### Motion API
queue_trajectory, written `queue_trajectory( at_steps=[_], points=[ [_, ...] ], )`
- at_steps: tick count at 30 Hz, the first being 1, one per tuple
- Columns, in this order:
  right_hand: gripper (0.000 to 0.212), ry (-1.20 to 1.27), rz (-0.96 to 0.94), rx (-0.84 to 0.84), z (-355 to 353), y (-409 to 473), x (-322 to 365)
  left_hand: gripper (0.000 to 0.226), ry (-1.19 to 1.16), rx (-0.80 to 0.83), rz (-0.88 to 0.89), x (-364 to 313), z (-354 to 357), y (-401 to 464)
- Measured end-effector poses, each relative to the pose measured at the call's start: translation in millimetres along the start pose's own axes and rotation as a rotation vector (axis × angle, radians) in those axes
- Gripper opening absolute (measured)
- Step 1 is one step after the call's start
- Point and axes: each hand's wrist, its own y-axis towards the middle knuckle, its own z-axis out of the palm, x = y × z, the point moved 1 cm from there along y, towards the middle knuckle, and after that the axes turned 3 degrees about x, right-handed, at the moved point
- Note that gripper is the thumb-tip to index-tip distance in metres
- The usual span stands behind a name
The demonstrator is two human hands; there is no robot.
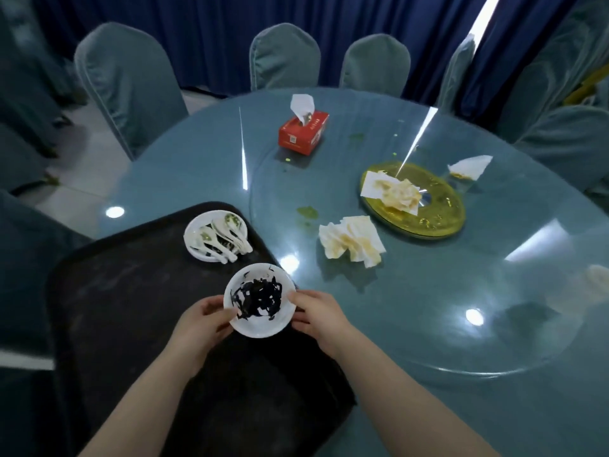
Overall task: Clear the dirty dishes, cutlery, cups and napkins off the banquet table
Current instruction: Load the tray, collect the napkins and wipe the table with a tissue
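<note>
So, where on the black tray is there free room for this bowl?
The tray is bare left of the bowl and below the plate of spoons. Its far right corner is crowded.

Tray (131,308) mostly bare left of the spoon dish (216,235) and bowl (259,300); worktop (428,291) open near right, with napkins (351,240), gold disc (438,222) and tissue box (303,131) blocking farther reach.
</note>
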Motion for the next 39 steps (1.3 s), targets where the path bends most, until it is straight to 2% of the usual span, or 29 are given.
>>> queue_trajectory(
  at_steps=[8,16,19,20,22,26,29,34,36,39],
  points=[
    [0.009,0.095,0.086,0.036,79.6,48.8,0.6,0.023,-0.083,-0.076,-0.062,-17.0,-73.4,36.2],
    [0.017,0.140,0.100,-0.008,83.5,61.6,2.2,0.029,-0.136,-0.104,-0.139,-10.0,-81.1,52.5],
    [0.013,0.085,0.059,-0.018,67.7,52.3,3.5,0.035,-0.113,-0.302,0.004,-11.0,-85.5,40.2],
    [0.013,0.065,0.039,-0.024,60.1,47.6,3.9,0.033,-0.145,-0.364,0.070,-13.9,-85.9,33.7],
    [0.015,0.027,-0.005,-0.029,43.6,36.4,3.3,0.030,-0.186,-0.376,0.156,-19.7,-82.7,19.1],
    [0.017,-0.014,-0.089,-0.039,-0.9,9.6,-1.3,0.026,-0.078,-0.215,0.206,-28.3,-48.9,-5.5],
    [0.016,0.012,-0.193,-0.122,-49.7,-13.3,-9.5,0.023,-0.067,-0.141,0.212,-29.8,-4.9,-18.3],
    [0.020,0.018,-0.288,-0.335,-162.9,-47.4,-29.3,0.024,0.007,0.021,0.204,-14.4,89.3,-34.1],
    [0.019,-0.127,-0.327,-0.484,-216.0,-56.5,-42.0,0.023,0.048,0.046,0.187,-1.8,129.3,-35.1],
    [0.030,-0.284,-0.305,-0.681,-293.5,-72.8,-65.5,0.022,0.134,0.025,0.150,27.8,188.0,-32.7]
  ],
)
